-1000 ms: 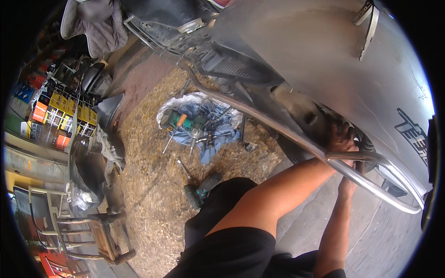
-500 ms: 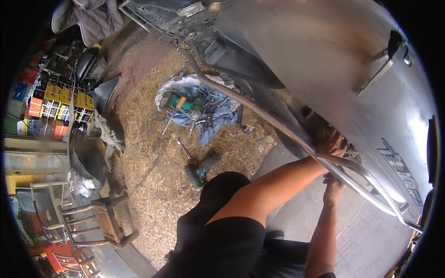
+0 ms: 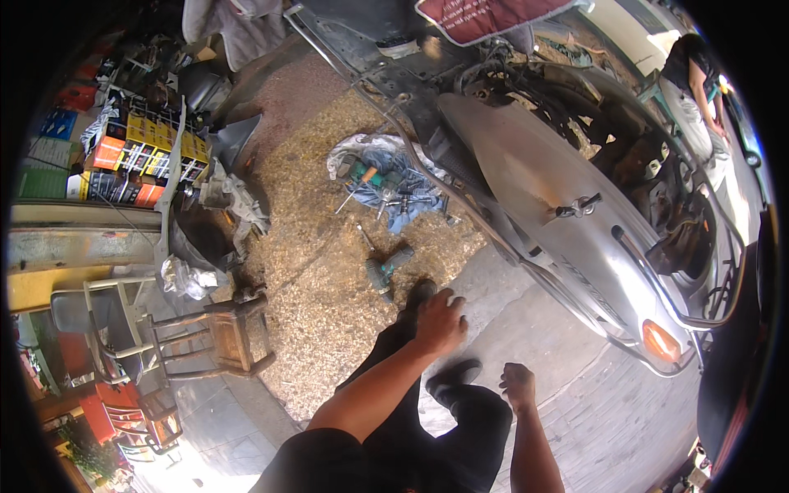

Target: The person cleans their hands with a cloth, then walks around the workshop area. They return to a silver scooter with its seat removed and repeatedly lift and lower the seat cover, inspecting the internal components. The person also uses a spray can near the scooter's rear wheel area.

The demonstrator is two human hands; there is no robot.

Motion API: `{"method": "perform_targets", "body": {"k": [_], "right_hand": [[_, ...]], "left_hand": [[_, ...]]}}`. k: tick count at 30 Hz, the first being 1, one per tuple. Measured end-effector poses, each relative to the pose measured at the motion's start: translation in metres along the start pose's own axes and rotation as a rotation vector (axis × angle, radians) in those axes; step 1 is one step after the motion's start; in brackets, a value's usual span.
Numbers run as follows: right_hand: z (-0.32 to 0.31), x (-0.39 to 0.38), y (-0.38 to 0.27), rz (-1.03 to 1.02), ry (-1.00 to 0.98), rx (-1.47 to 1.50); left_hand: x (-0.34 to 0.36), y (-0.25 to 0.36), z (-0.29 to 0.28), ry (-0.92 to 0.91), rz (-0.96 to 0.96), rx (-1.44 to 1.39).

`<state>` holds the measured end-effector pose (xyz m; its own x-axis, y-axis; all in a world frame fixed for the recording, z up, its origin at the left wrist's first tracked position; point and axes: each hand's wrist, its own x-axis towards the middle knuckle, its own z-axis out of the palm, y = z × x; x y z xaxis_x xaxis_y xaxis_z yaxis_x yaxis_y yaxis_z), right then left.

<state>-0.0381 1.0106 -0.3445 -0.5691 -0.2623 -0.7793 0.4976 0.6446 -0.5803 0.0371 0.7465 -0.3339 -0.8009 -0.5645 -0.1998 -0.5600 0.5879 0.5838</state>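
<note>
My left hand [image 3: 442,323] hangs in front of my knees, fingers bent but apart, with nothing visible in it. Lower and to the right, my right hand [image 3: 518,386] is curled closed; what it holds, if anything, is hidden. Both are clear of the silver motor scooter [image 3: 567,214] on the right, whose side panel [image 3: 526,177] is on and whose front part shows bare inner parts. A metal side rail [image 3: 485,226] runs along its lower edge. Beyond my left hand, a green and black cordless drill [image 3: 388,269] lies on the pebbled floor beside a small metal tool [image 3: 365,238].
A cloth [image 3: 403,218] bears several tools, among them an orange-handled screwdriver [image 3: 370,175]. Wooden chairs [image 3: 230,337] and boxed goods [image 3: 164,148] line the left side. A maroon seat cover [image 3: 485,18] is at the top; another person [image 3: 694,107] is at far right.
Both hands have come away from the scooter's lower side and moved left, toward my body. My view has swung back, so the scooter's whole side and another person now show.
</note>
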Motion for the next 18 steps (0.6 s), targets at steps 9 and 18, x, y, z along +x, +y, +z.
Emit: {"method": "perform_targets", "body": {"k": [9,18], "right_hand": [[0.003,-0.091,-0.092,0.042,-0.129,-0.412],[0.085,-0.120,-0.184,0.103,0.026,-0.507]], "left_hand": [[-0.211,-0.128,-0.170,0.210,-0.792,-0.042],[-0.304,-0.270,-0.250,0.270,-1.095,-0.209]]}}
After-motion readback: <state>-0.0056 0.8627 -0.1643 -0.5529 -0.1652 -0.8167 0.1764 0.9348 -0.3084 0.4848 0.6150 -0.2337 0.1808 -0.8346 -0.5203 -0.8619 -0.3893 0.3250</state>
